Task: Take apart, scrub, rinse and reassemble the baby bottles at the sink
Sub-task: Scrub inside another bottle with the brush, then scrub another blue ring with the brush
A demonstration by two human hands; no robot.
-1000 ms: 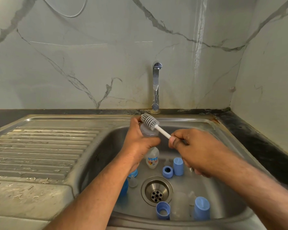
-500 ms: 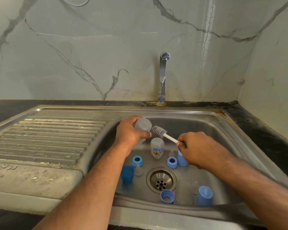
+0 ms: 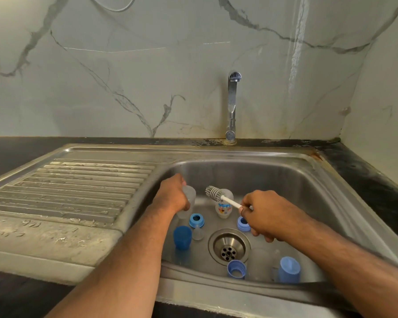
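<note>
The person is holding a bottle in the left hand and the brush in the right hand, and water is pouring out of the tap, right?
Not quite. The tap is dry: the head view shows no water coming from it. The rest is right: the left hand holds a clear bottle and the right hand holds the brush over the sink.

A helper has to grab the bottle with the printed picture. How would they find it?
Look in the sink basin, straight behind the drain. The bottle stands there under the brush head, the only piece bearing a colourful picture.
</note>
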